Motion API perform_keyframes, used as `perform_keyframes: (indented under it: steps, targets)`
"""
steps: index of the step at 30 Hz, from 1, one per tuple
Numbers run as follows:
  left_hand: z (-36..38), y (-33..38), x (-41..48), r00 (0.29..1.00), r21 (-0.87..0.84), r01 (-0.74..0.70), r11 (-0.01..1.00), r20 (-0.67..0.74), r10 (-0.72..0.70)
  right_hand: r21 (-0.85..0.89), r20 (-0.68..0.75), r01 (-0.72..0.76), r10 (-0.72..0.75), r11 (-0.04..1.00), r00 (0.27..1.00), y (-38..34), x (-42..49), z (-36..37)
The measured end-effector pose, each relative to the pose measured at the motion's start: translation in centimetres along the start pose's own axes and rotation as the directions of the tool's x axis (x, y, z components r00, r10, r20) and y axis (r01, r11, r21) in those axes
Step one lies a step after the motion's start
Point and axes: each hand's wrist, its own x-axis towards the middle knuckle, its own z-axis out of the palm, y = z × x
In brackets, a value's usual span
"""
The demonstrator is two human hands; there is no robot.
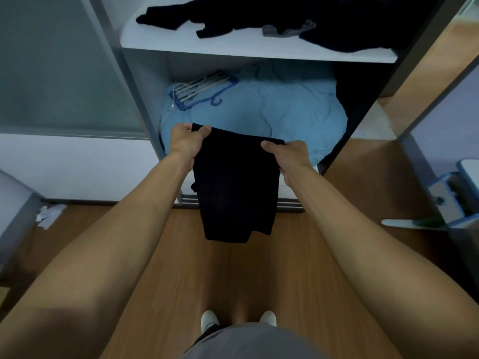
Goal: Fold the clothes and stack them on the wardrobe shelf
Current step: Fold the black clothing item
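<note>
The left hand (pixel 186 141) and right hand (pixel 287 156) each pinch a top corner of a black garment (pixel 236 187), thumbs on the near side and fingers curled behind. It hangs folded over, held up in the air above the floor (pixel 233 275) in front of the open wardrobe. Dark clothes (pixel 259 16) lie unfolded on the white shelf (pixel 233 49) above. Below it, hangers (pixel 202 89) rest on a blue duvet (pixel 285 110)

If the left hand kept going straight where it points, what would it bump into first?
Probably the light blue quilt just beyond the left hand holding the black garment; depth is hard to judge.
</note>
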Motion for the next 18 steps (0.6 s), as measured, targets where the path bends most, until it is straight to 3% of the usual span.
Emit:
perform_keyframes:
  steps: [3,6,9,12,18]
  targets:
    - [-0.2,-0.3,0.5,0.999,0.034,-0.042,0.999,-0.011,0.043,-0.026,0.005,-0.005,0.005,1.0,1.0,-0.3,0.2,-0.1]
    - [-0.8,-0.1,1.2,0.987,0.199,-0.142,0.97,0.098,0.124,-0.168,0.109,0.064,-0.045,0.984,0.993,-0.8,0.8,-0.7]
    - [-1.3,0.3,1.3,0.954,0.348,-0.262,0.9,0.231,0.188,-0.411,0.206,0.174,-0.095,0.895,0.974,-0.9,1.3,-1.1]
    - [-1.7,0.9,1.2,0.931,0.419,-0.306,0.855,0.319,0.176,-0.584,0.18,0.252,-0.18,0.771,0.967,-0.7,1.6,-1.0]
    - [-2.0,1.4,1.1,0.896,0.6,-0.419,0.682,0.392,0.206,-0.679,0.177,0.364,-0.338,0.638,0.924,-0.6,1.4,-0.2]
